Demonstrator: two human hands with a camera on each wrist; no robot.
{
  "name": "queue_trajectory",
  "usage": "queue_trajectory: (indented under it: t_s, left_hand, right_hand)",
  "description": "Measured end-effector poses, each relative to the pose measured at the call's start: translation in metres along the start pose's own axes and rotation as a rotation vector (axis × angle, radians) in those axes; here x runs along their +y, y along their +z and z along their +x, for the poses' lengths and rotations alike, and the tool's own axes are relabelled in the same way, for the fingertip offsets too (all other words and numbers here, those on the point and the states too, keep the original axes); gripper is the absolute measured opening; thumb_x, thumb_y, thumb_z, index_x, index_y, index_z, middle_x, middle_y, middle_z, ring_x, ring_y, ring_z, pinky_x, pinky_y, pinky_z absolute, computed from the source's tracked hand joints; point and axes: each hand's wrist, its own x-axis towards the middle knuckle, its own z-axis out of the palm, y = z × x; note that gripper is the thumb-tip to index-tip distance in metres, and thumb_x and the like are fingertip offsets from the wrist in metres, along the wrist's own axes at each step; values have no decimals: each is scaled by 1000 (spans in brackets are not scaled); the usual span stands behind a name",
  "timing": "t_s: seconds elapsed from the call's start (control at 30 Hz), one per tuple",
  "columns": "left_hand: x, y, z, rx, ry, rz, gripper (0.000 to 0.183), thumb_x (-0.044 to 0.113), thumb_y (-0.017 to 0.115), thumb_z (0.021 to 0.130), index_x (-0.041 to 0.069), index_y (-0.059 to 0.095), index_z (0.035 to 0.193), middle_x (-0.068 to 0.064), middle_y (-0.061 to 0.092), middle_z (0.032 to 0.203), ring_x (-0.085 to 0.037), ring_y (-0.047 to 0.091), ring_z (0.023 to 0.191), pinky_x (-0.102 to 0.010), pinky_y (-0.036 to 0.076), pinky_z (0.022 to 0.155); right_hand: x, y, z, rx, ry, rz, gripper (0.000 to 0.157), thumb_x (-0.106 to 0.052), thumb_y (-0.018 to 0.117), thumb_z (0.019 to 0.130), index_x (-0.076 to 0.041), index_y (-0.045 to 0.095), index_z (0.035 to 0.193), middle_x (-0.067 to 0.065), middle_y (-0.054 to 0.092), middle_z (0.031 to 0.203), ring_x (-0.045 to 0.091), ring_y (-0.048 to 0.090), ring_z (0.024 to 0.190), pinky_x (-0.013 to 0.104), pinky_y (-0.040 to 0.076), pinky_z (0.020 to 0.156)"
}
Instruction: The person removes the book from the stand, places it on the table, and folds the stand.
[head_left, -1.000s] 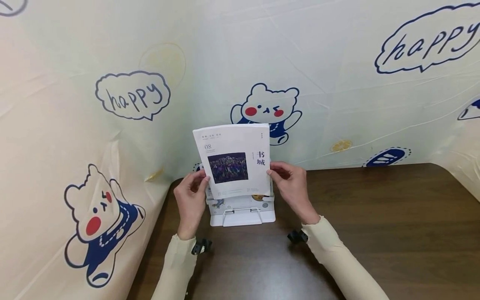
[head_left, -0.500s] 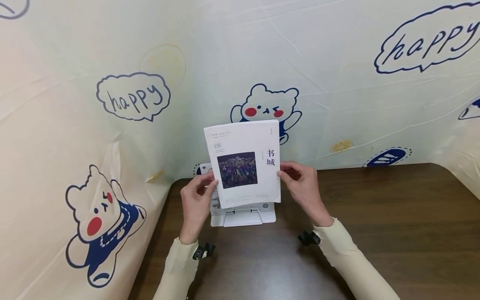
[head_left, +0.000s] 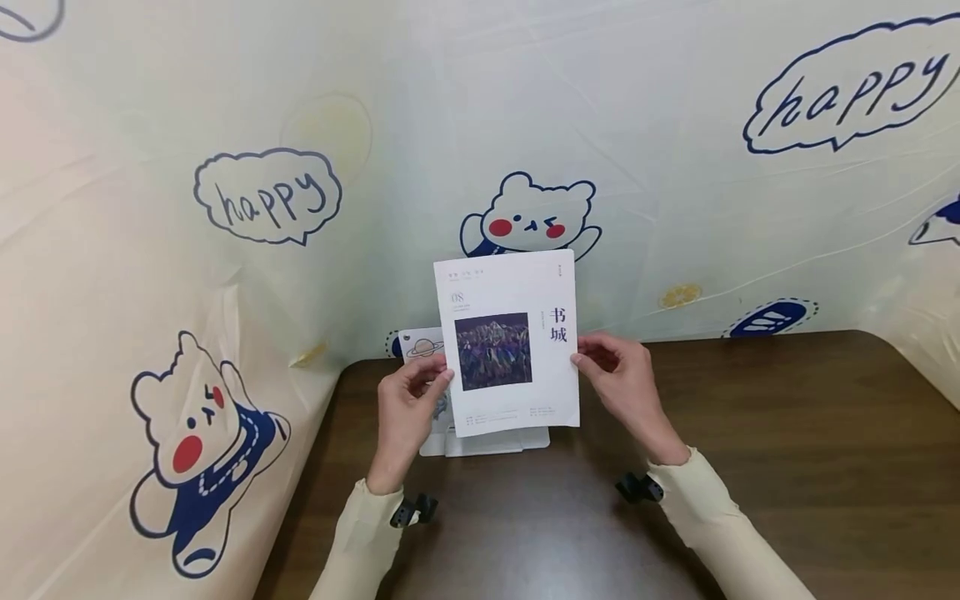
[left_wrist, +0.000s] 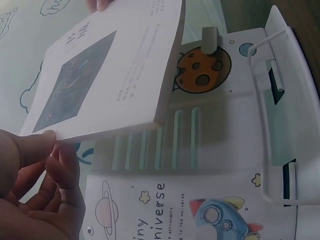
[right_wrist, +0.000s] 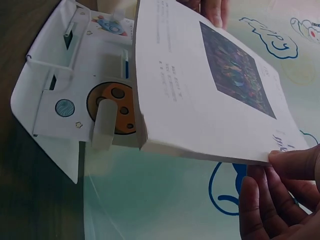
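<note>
In the head view a white paperback magazine [head_left: 555, 375] with a dark square picture stands nearly upright, held up in front of a white book stand [head_left: 420, 344]. My left hand [head_left: 405, 412] pinches its left edge between thumb and fingers. On the opposite edge my right hand [head_left: 626, 387] does the same. The left wrist view shows the magazine [left_wrist: 135, 85] apart from the stand's printed back plate [left_wrist: 225, 130], which bears a rocket and planets. A grey page clip [right_wrist: 105, 122] on the stand shows in the right wrist view. The magazine hides much of the stand from the head camera.
The stand rests on a dark brown wooden table [head_left: 750, 433]. Behind and to the left hangs a pale cloth [head_left: 420, 100] printed with bears and "happy" bubbles. Black wrist cameras [head_left: 639, 487] sit on both cream sleeves.
Both hands have carried the magazine rightward and somewhat lower in the head view. More of the stand's left side is uncovered, while its lower front is now mostly hidden.
</note>
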Motion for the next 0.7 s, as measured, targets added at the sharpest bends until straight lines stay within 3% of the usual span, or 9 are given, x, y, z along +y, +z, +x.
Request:
queue_trajectory:
  t_s: [0.2, 0.7]
  left_hand:
    - [1, 3, -3, -56, -44, -2, 18, 9, 76, 95, 3, 79, 112, -17, 78, 106, -20, 69, 84, -17, 52, 70]
    - [1, 23, -13, -138, -40, -4, 16, 8, 79, 92, 4, 79, 108, -12, 79, 102, -16, 70, 81, -20, 56, 70]
  right_hand:
    - [3, -7, -7, -14, 40, -23, 17, -2, 74, 93, 1, 77, 110, 20, 77, 98, 11, 64, 78, 18, 53, 70]
    - [14, -31, -18, -49, 92, -85, 17, -3, 72, 95, 1, 76, 111, 19, 77, 100, 9, 66, 80, 20, 55, 73]
